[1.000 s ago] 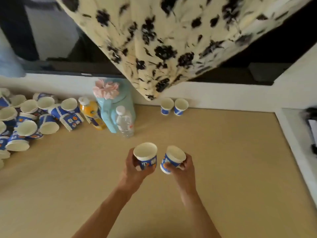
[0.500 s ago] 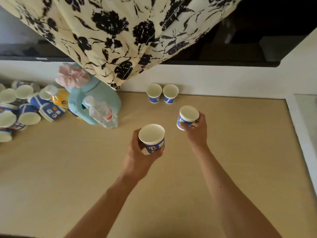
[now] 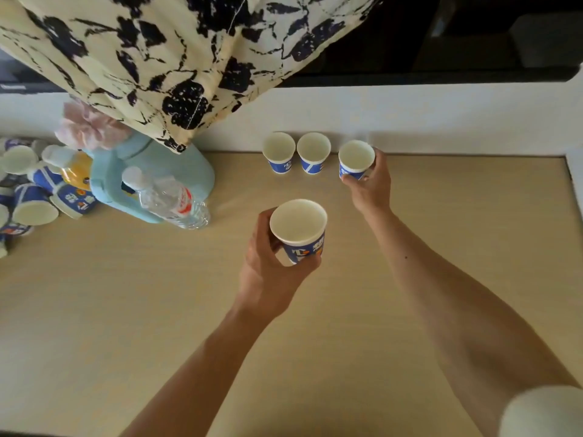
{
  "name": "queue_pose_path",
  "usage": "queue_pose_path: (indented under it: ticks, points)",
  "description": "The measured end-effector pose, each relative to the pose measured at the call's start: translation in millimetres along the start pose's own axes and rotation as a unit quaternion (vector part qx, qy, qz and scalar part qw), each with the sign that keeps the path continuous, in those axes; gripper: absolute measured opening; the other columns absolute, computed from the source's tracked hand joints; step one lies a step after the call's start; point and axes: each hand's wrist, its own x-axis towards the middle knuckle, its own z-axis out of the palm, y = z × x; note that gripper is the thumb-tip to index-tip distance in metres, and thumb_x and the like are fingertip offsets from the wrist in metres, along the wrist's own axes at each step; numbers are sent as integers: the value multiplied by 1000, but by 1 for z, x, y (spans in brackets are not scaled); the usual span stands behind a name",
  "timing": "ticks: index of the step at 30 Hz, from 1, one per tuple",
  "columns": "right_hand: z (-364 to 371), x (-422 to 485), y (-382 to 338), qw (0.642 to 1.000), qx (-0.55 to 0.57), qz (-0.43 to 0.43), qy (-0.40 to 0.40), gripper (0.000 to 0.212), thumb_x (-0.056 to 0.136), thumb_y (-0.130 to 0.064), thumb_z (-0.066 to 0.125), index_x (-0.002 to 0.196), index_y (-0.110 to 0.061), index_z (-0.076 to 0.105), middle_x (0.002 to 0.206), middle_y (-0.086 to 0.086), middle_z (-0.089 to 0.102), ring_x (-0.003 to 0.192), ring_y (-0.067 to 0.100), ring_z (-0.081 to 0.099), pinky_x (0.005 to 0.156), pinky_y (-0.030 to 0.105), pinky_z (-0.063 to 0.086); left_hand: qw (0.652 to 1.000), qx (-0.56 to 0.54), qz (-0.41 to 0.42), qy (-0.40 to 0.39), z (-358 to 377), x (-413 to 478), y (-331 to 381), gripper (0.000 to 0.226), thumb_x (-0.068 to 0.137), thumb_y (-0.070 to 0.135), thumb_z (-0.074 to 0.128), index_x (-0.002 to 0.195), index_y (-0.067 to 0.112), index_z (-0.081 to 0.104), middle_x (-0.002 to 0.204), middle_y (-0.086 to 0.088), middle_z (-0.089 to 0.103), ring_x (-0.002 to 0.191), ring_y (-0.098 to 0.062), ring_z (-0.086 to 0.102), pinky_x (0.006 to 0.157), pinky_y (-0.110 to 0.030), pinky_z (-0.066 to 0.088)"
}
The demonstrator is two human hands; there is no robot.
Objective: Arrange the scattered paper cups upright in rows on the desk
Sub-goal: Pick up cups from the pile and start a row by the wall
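Two blue-and-white paper cups (image 3: 279, 153) (image 3: 313, 153) stand upright side by side at the back of the tan desk (image 3: 410, 247), against the white wall. My right hand (image 3: 369, 186) grips a third cup (image 3: 356, 159) upright just right of those two, at the desk's back edge; whether its base touches the desk I cannot tell. My left hand (image 3: 268, 272) holds another cup (image 3: 299, 230) upright above the middle of the desk. A heap of several scattered cups (image 3: 34, 197) lies at the far left.
A light blue jug (image 3: 151, 181) with a pink flower, a clear water bottle (image 3: 170, 200) and an orange juice bottle (image 3: 74, 171) stand left of centre. A floral curtain (image 3: 176, 58) hangs over the back. A white ledge (image 3: 575, 184) bounds the desk's right side.
My right hand has carried its cup forward to the back row, beside the two standing cups. My left hand with its cup has moved slightly forward. The camera leaned in closer.
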Motion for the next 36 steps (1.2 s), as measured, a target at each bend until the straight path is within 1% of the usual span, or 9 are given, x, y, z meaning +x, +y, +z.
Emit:
queue_pose_path:
  ticks: [6, 13, 16, 23, 26, 29, 32, 34, 36]
  points:
    - [10, 13, 6, 1000, -12, -7, 3, 64, 71, -10, 82, 129, -10, 55, 115, -4, 62, 103, 12, 57, 88, 33, 51, 1000, 10, -12, -3, 2, -7, -4, 70, 64, 9, 85, 125, 25, 54, 119, 8, 67, 114, -18, 66, 98, -36, 55]
    - [16, 19, 11, 1000, -1, -4, 12, 66, 71, -9, 82, 130, -8, 54, 115, -4, 62, 100, 9, 57, 87, 28, 51, 1000, 15, -24, -8, 2, -7, -8, 71, 64, 9, 86, 124, 29, 55, 120, 7, 67, 115, -21, 66, 100, -44, 55]
    - [17, 22, 13, 1000, -4, -5, 16, 65, 71, -10, 83, 130, -8, 55, 116, -4, 63, 102, 9, 57, 91, 31, 52, 1000, 11, -29, -6, 1, -8, -8, 70, 63, 8, 85, 123, 28, 55, 118, 7, 68, 113, -20, 67, 99, -43, 56]
    - [23, 31, 16, 999, -20, -18, 19, 63, 69, -15, 85, 125, -7, 57, 117, 3, 67, 101, 15, 60, 91, 26, 49, 999, 16, -45, -14, 1, -13, -11, 69, 65, 7, 84, 125, 24, 55, 119, 8, 68, 114, -20, 67, 98, -39, 56]
    - [21, 29, 17, 1000, -8, -14, 22, 72, 67, -15, 85, 131, -8, 54, 122, 2, 65, 106, 12, 59, 91, 16, 47, 999, 24, -44, -10, 0, -14, -11, 69, 64, 8, 84, 124, 25, 56, 118, 10, 68, 113, -19, 67, 97, -38, 56]
    - [12, 11, 19, 998, 5, -22, 51, 87, 68, -17, 82, 144, -3, 41, 132, 9, 56, 115, 14, 52, 98, 14, 40, 999, 25, -45, -8, -2, -12, -9, 68, 64, 8, 84, 123, 28, 56, 116, 12, 68, 112, -17, 67, 96, -35, 56]
    - [-2, -28, 9, 994, 35, -10, 99, 81, 75, -18, 76, 146, -4, 40, 130, 7, 50, 113, 14, 50, 93, 6, 36, 999, 23, -47, -2, -1, -9, -7, 67, 64, 8, 84, 122, 28, 56, 116, 12, 68, 111, -15, 67, 97, -37, 56]
    - [-14, -58, -5, 993, 96, 28, 66, 67, 76, -21, 75, 138, -9, 50, 120, 4, 60, 105, 14, 59, 89, 16, 44, 998, 26, -49, 0, 1, -7, -6, 67, 64, 10, 85, 123, 25, 56, 118, 9, 68, 112, -16, 67, 97, -39, 56]
    - [-27, -86, -19, 978, 190, 63, -55, 57, 75, -23, 77, 129, -11, 59, 111, 5, 69, 100, 15, 65, 88, 26, 49, 998, 30, -53, 3, 4, -5, -5, 68, 64, 14, 85, 126, 21, 56, 121, 4, 67, 112, -18, 67, 97, -42, 57]
